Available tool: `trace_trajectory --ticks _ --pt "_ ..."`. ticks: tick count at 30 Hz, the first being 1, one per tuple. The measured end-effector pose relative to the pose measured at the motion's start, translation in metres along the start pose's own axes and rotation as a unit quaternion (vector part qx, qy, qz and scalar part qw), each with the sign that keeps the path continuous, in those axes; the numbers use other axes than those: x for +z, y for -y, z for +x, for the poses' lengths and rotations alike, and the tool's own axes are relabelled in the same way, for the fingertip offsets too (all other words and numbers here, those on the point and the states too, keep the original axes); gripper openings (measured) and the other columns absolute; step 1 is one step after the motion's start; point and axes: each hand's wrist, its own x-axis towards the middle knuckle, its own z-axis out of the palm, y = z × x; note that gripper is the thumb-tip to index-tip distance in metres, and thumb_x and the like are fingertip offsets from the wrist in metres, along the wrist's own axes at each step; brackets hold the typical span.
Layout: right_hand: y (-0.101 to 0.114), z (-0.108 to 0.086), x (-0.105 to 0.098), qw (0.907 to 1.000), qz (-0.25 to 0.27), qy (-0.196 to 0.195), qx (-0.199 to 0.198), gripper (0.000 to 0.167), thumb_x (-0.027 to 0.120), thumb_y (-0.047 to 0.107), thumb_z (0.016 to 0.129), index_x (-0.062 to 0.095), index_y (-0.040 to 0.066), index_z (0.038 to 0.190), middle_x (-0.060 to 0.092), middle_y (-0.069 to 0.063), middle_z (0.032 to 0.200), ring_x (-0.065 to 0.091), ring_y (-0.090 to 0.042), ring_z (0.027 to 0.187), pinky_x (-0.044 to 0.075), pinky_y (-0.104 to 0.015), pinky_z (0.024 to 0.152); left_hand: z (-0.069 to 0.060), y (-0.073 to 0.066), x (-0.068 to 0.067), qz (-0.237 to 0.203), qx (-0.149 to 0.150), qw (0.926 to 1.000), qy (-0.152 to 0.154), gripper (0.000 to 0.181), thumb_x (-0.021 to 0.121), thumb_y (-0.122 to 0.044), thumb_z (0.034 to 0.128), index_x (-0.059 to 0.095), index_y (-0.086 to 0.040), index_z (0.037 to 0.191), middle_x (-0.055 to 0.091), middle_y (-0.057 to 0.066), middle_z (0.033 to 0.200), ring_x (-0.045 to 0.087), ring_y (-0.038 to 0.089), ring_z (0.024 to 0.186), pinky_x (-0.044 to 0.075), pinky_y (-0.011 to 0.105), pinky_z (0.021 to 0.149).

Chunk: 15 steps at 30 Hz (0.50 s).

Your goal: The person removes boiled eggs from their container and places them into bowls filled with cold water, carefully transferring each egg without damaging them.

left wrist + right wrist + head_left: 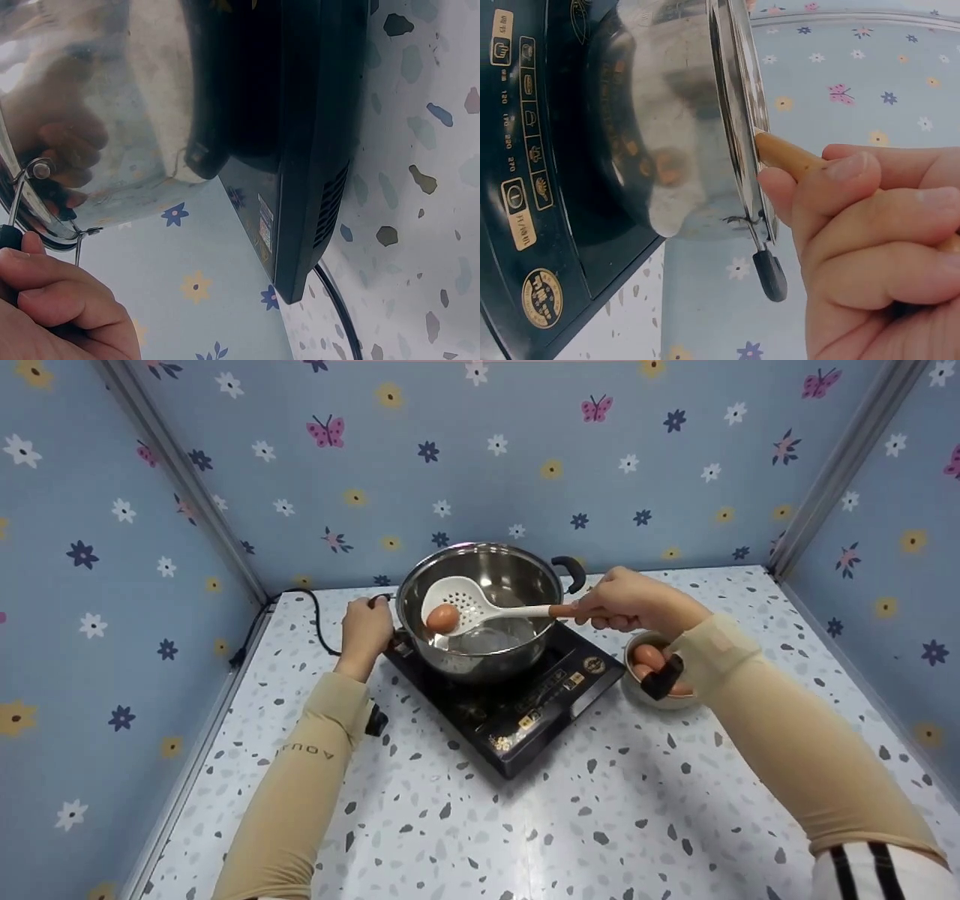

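Note:
A steel pot (480, 661) with black side handles stands on a black induction cooker (517, 720). My left hand (366, 631) grips the pot's left handle; in the left wrist view its fingers (67, 300) curl round that handle. With my right hand (622, 601) I hold a white slotted skimmer (517, 612) by its wooden handle (791, 156). The skimmer's head lies over the pot's opening, tilted, with one brown egg (442, 619) on it. Below, the inside of the pot looks shiny; whether it holds water is hard to tell.
Right of the cooker, partly behind my right wrist, a light bowl (637, 690) holds several brown eggs (649, 658). A black cord (317, 622) runs from the cooker to the left wall. Flower-patterned walls (487, 472) enclose the speckled table (480, 840) at the back and sides.

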Motion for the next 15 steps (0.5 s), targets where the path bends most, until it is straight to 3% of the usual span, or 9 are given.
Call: trace_trajectory --ticks 8,15 --pt "-0.013 -0.016 -0.004 0.9979 0.062 -0.004 -0.017 0.024 0.066 0.019 0.107 0.078 0.0 0.116 0.057 0.002 0.068 0.033 -0.006 0.048 0.028 -0.021 0.047 -0.001 0.001 -0.001 -0.005 0.006 1.0 0.001 0.035 0.037 -0.029 0.1167 0.044 -0.012 0.087 0.043 0.008 0.08 0.042 0.023 0.069 0.039 0.036 0.068" --pt "-0.02 -0.025 -0.007 0.9982 0.054 -0.016 -0.023 0.023 0.067 0.021 0.106 0.078 0.002 0.112 0.049 0.004 0.064 0.031 -0.008 0.047 0.028 -0.023 0.047 -0.001 0.001 -0.003 -0.016 0.006 0.9998 0.011 0.034 0.037 -0.029 0.1163 0.042 -0.013 0.086 0.042 0.006 0.077 0.041 0.02 0.066 0.04 0.036 0.067"
